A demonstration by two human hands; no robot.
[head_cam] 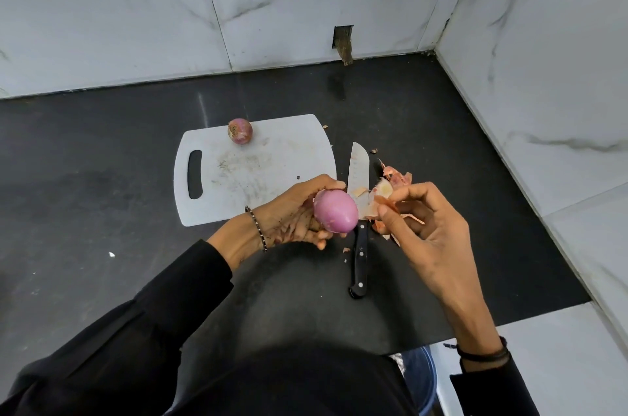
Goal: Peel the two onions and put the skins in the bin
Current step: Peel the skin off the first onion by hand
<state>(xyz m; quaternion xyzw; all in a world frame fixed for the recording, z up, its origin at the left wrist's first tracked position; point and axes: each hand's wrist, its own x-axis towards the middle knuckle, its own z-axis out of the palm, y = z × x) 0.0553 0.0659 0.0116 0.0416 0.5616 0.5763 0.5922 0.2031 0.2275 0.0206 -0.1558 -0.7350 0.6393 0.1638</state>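
My left hand (pixel 292 215) grips a smooth pink peeled onion (pixel 335 210) just above the black counter, near the board's lower right corner. Right of it, my right hand (pixel 421 228) pinches a strip of papery onion skin (pixel 390 203) between thumb and fingers. A pile of loose skins (pixel 396 177) lies on the counter behind that hand. The second onion (pixel 240 131), still in its reddish skin, rests at the far edge of the white cutting board (pixel 258 170). A blue bin (pixel 419 378) shows partly below the counter's front edge, at the bottom right.
A knife (pixel 359 221) with a black handle lies on the counter between my hands, blade pointing away. Small skin scraps dot the counter near it. White marble walls close the back and the right side. A dark hole (pixel 343 41) sits in the back wall.
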